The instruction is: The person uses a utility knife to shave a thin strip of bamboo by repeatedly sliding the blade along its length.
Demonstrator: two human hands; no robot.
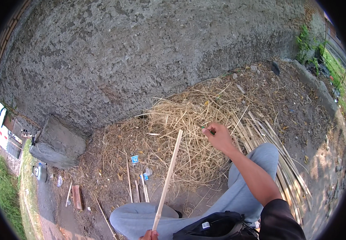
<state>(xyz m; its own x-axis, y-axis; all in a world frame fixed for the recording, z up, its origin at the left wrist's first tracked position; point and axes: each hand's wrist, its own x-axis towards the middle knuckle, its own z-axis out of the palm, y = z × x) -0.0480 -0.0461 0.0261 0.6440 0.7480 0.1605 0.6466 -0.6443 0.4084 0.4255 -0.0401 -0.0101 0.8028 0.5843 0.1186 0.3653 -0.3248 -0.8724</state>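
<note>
At the lower edge, the fingers of my left hand (149,235) are closed round the bottom end of a bamboo strip (168,181). This pale, flat strip stands up at a slant in front of my bent legs. My right hand (219,138) is raised to the right of the strip's top end, apart from it. Its fingers are closed on a small green object (202,127), mostly hidden in the grip, so I cannot tell its kind. Behind both lies a heap of curly bamboo shavings (189,116) on the ground.
Long split bamboo strips (287,168) lie bundled beside my right leg. A rough grey wall (141,52) rises behind the heap. To the left are a concrete block (59,142), a reddish-brown piece (76,197), blue wrappers (134,159) and several loose sticks. A black bag (209,228) sits at my lap.
</note>
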